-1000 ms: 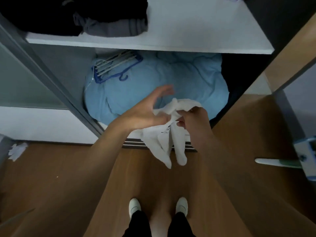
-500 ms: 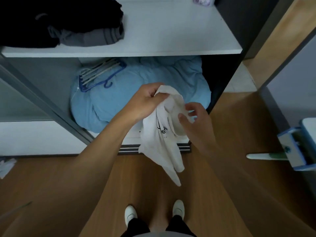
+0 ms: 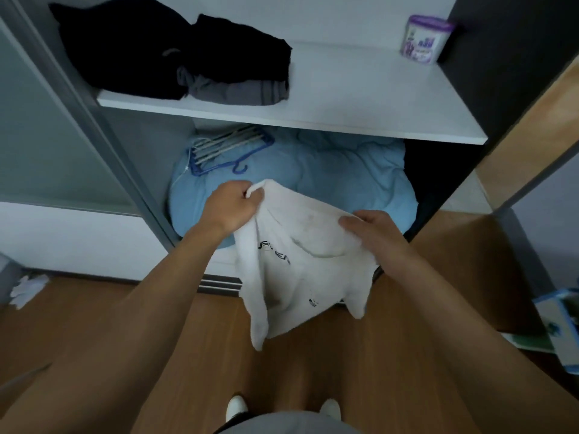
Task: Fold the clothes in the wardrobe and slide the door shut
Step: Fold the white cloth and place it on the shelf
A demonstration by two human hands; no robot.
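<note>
A white T-shirt (image 3: 300,264) with black lettering hangs spread in front of the open wardrobe. My left hand (image 3: 230,205) grips its upper left edge. My right hand (image 3: 371,230) holds the upper right part, thumb on top of the cloth. The shirt's lower end dangles above the wooden floor. On the white shelf (image 3: 360,98) lie folded black clothes (image 3: 175,51) over a grey garment (image 3: 232,89). The sliding door (image 3: 47,126) stands pushed to the left, its grey frame slanting down to the floor track (image 3: 219,285).
A light blue duvet (image 3: 329,173) fills the wardrobe's bottom, with blue and white hangers (image 3: 225,148) on it. A purple-lidded tub (image 3: 424,39) stands at the shelf's back right. Crumpled white paper (image 3: 28,288) lies on the floor at left. A blue-white box (image 3: 560,324) sits at right.
My hands have moved apart and the bunched shirt is now stretched open between them. The view has tilted up, showing more of the shelf.
</note>
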